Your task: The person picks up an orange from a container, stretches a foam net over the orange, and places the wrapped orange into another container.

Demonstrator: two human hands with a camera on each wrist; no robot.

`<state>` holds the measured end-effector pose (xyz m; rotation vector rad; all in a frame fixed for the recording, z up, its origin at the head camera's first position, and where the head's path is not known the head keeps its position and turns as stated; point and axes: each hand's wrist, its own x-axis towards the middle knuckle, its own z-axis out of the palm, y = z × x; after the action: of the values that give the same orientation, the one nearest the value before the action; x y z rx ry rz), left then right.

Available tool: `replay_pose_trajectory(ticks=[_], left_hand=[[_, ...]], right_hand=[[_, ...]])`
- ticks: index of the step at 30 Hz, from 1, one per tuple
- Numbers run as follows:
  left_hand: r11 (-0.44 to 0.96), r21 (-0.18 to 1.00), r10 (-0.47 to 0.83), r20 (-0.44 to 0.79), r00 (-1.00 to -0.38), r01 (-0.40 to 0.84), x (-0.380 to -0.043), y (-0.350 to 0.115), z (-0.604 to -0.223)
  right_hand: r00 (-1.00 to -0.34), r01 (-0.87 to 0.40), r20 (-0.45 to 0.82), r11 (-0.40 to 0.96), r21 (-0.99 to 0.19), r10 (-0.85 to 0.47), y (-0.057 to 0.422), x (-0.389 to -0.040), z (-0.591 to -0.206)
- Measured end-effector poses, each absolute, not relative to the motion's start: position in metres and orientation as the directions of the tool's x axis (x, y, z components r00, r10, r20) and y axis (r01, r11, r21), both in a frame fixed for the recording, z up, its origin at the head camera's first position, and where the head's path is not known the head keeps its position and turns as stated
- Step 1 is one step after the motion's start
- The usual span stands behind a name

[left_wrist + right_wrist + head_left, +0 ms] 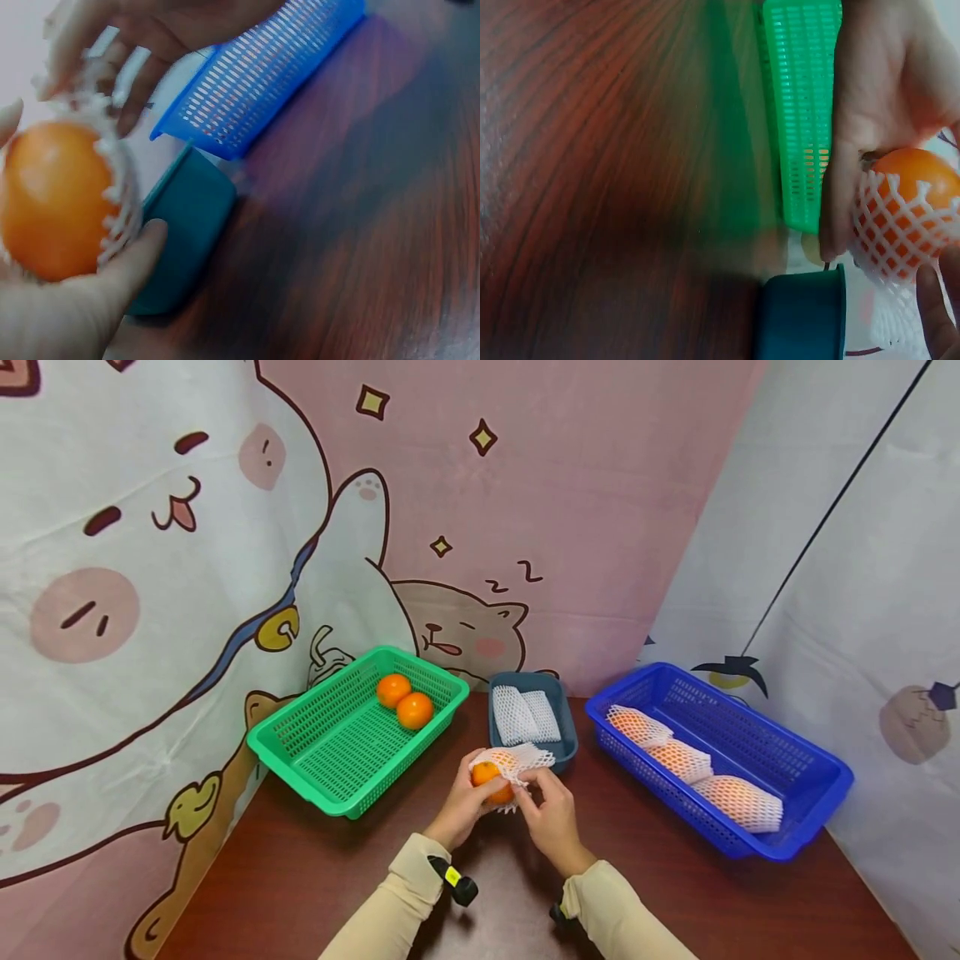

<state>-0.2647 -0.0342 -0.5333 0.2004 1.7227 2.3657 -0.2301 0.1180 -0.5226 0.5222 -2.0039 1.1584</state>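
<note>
An orange (486, 772) sits partly inside a white foam net sleeve (527, 755), above the table in front of the small bin. My left hand (459, 806) grips the orange from the left side, thumb across its front. With thumb and fingers, my right hand (553, 818) pinches the sleeve's edge on the right. In the right wrist view, the mesh (892, 225) covers the lower part of the fruit, while bare peel (919, 166) shows near the left hand. The left wrist view is blurred; there the net runs along the orange's (56, 199) right side.
At left, a green basket (300, 735) holds two bare oranges (415, 711). Folded foam sleeves (514, 716) lie in a small dark blue-grey bin (568, 727) behind the hands. Three netted oranges (738, 802) lie in the blue basket (813, 793) at right. A printed cloth hangs behind.
</note>
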Motion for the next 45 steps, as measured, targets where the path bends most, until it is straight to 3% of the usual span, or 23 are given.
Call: replay_pose_trajectory(ticks=[5, 15, 22, 31, 35, 38, 41, 45], left_hand=[[-0.405, 0.899, 0.395, 0.007, -0.919, -0.167, -0.263, -0.041, -0.528], [-0.389, 0.911, 0.294, -0.020, -0.956, -0.139, -0.267, -0.042, -0.539], [-0.499, 0.854, 0.301, 0.015, -0.953, -0.145, -0.264, -0.038, -0.539], [-0.554, 0.826, 0.261, 0.051, -0.964, -0.106, -0.264, -0.036, -0.543], [-0.580, 0.803, 0.282, 0.039, -0.959, -0.139, -0.263, -0.038, -0.543], [-0.597, 0.783, 0.318, 0.032, -0.948, -0.174, -0.263, -0.042, -0.542], [-0.597, 0.777, 0.377, 0.052, -0.925, -0.199, -0.263, -0.046, -0.542], [-0.563, 0.790, 0.473, 0.068, -0.879, -0.242, -0.261, -0.048, -0.543]], right_hand=[[-0.628, -0.625, 0.773, 0.534, -0.569, 0.089, 0.126, -0.236, -0.525], [-0.645, -0.665, 0.764, 0.488, -0.565, 0.004, 0.125, -0.233, -0.527], [-0.648, -0.693, 0.760, 0.460, -0.555, -0.060, 0.122, -0.230, -0.527], [-0.544, -0.788, 0.822, 0.440, -0.431, -0.168, 0.119, -0.227, -0.527], [-0.491, -0.832, 0.854, 0.383, -0.402, -0.170, 0.126, -0.226, -0.522], [-0.468, -0.829, 0.869, 0.421, -0.369, -0.160, 0.134, -0.227, -0.515], [-0.489, -0.796, 0.845, 0.506, -0.331, -0.217, 0.143, -0.230, -0.508], [-0.566, -0.756, 0.742, 0.584, -0.294, -0.359, 0.151, -0.233, -0.505]])
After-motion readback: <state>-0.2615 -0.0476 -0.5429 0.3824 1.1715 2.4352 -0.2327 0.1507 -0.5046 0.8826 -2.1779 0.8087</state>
